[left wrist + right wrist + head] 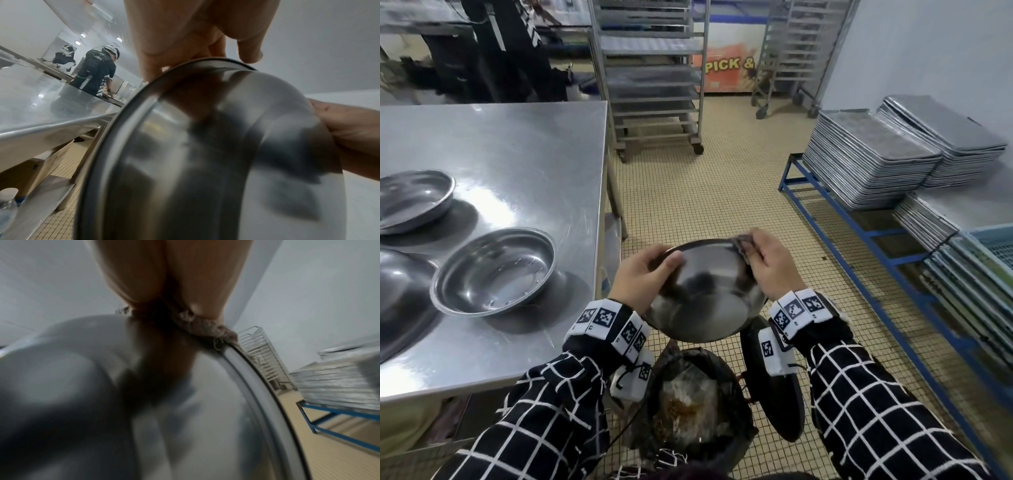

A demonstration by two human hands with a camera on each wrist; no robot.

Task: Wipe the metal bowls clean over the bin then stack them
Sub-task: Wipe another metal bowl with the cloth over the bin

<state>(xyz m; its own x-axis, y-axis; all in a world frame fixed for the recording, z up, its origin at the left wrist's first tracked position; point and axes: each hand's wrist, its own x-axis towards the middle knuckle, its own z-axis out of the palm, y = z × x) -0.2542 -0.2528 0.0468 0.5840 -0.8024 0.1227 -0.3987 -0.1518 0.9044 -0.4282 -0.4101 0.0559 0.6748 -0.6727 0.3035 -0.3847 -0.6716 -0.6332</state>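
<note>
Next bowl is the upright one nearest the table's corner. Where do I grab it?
Probably by the rolled rim of the nearest bowl, on the side facing the table edge, thumb inside and fingers under the lip. It sits upright and open, its wall shallow and smooth.

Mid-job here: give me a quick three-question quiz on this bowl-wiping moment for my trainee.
1. True or false: the held bowl is tilted over the bin, its opening facing away from the person.
2. The right hand presses which thing against the bowl's rim?
A. a cloth
B. a sponge
C. a brush
3. Fill in: the left hand grips the bowl by its ____, thumb on the outside.

Key
1. True: the head view shows the bowl's outer bottom.
2. A: a frayed cloth shows at the rim in the right wrist view.
3. Rim.
</note>
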